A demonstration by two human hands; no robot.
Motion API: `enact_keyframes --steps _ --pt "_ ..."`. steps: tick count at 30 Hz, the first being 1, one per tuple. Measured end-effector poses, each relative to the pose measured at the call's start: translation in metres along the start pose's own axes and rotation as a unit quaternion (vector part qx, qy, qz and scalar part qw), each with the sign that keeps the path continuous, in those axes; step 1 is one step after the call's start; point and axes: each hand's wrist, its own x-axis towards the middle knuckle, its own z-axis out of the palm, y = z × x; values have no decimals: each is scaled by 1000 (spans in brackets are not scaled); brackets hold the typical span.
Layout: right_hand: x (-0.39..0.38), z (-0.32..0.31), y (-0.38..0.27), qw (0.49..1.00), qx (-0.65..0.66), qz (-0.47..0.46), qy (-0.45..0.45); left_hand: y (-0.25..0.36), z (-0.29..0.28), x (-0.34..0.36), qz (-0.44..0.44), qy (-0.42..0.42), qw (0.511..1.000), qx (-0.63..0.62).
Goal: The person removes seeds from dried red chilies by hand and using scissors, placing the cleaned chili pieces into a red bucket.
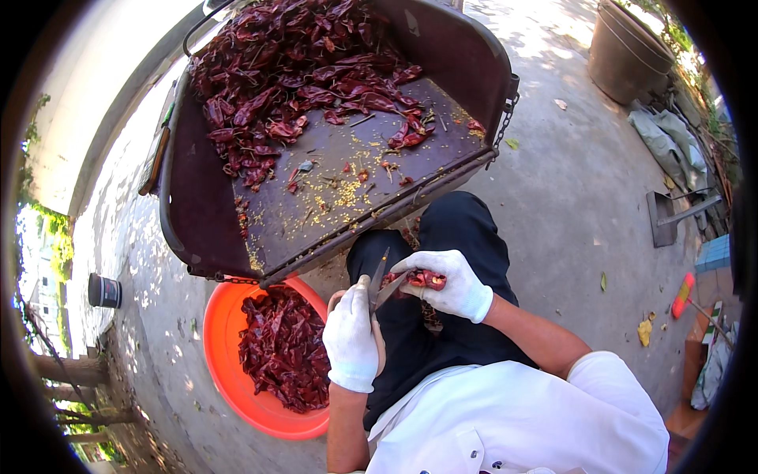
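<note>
My left hand point(350, 338), in a white glove, is closed around a pair of scissors point(380, 276) above my lap. The scissor blades are spread and point away from me. My right hand point(456, 291), also gloved, pinches a dried red chili pepper point(427, 279) that reaches toward the blades. Part of the pepper is hidden by the blades and my fingers. In front of my knees, a heap of dried chilies point(276, 75) lies in a dark cart bed point(304, 225). Left of my legs, chili pieces point(280, 347) fill much of an orange basin point(217, 379).
Yellow seeds point(339, 189) and stem bits are scattered over the cart bed. A chain point(500, 130) hangs at its right corner. A black bucket point(104, 291) stands far left. At right are a large brown pot point(629, 54), a dustpan point(665, 217) and a red-headed tool point(683, 295).
</note>
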Motion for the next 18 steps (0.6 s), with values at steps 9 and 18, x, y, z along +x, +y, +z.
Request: enact_keyframes --steps 9,18 --pt "-1 -3 -1 1000 -15 5 -4 0 0 1 -21 -48 998 -40" --pt "-2 -7 0 1000 -4 2 -27 -2 7 2 -31 -73 995 -58"
